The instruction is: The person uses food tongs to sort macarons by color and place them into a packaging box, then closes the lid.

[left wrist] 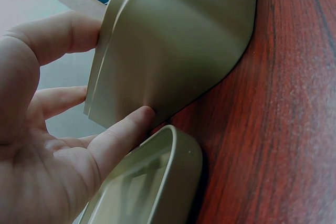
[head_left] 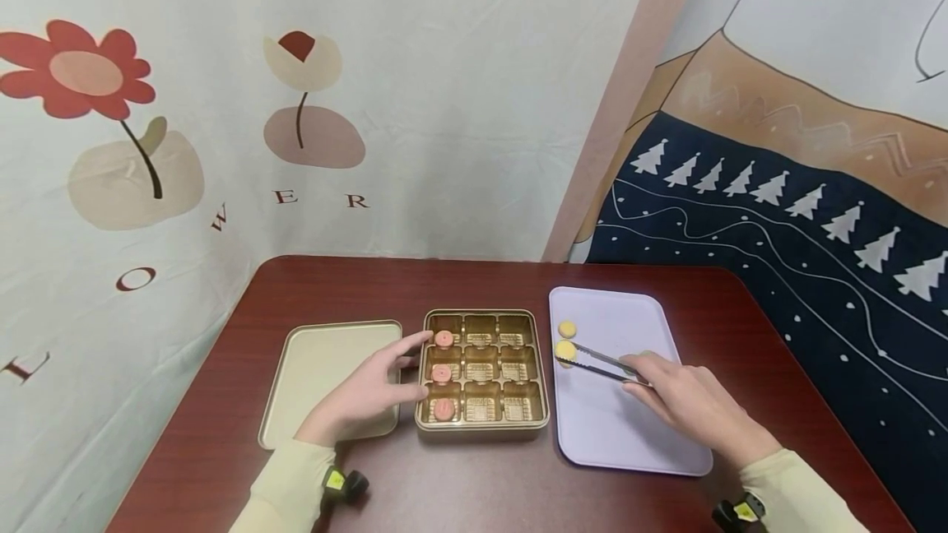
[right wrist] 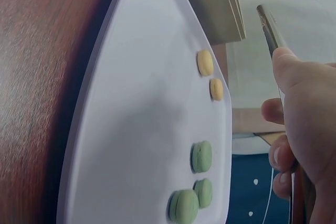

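Note:
My left hand (head_left: pixel 370 389) spreads its fingers against the left side of a gold tin box (head_left: pixel 481 432). In the left wrist view, fingertips touch the wall and rim of the tin box (left wrist: pixel 173 40). Three pink macarons (head_left: pixel 442 373) sit in the left column of its gold divided insert. My right hand (head_left: pixel 685 397) grips metal tongs (head_left: pixel 603 358) over a lilac tray (head_left: pixel 615 434). The tong tips lie on either side of a yellow macaron (head_left: pixel 565 350). Beside it is another yellow macaron (head_left: pixel 567 329). Several green macarons (right wrist: pixel 201 157) on the tray are hidden by the right hand in the head view.
A shallow gold lid (head_left: pixel 326 368) lies left of the tin, partly under my left hand. Everything stands on a dark red wooden table (head_left: pixel 474 492). Behind it hangs a pale curtain (head_left: pixel 459 105) with printed flowers, and a patterned cloth (head_left: pixel 778 270) is at the right.

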A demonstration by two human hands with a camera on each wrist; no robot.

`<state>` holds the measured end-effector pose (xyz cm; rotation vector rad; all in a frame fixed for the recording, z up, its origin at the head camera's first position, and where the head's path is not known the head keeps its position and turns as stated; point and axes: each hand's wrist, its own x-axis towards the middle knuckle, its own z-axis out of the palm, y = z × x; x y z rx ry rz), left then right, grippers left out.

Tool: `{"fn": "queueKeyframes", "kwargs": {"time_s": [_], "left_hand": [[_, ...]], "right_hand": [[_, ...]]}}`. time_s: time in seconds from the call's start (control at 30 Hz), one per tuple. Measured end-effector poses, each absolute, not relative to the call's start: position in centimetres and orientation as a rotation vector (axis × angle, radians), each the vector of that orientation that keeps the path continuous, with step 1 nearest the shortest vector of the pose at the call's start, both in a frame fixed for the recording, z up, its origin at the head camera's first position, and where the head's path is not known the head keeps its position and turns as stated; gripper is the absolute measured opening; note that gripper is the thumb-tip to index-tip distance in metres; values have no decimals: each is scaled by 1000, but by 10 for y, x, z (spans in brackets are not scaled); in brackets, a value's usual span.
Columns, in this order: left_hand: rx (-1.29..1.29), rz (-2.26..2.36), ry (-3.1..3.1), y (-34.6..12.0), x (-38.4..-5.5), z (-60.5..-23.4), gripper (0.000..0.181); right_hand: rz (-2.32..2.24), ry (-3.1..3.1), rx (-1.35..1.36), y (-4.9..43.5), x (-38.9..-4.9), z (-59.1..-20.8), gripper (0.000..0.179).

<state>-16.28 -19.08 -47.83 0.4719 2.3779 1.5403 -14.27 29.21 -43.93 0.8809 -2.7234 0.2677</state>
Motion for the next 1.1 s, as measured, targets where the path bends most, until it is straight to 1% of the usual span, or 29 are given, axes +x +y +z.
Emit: {"fn": "queueKeyframes", "kwargs": {"time_s": [0.33, 0.77, 1.1], "left_hand": [[476, 1543, 2371, -189, -161, -476, 91], [478, 1552, 2354, -190, -163, -477, 91], [467, 1548, 2365, -190, -163, -478, 91]], "right_hand": [[260, -2701, 949, 271, -147, -440, 42], [326, -2541, 1192, 229, -156, -448, 35], [315, -2418, 1335, 201, -156, -451, 35]]}}
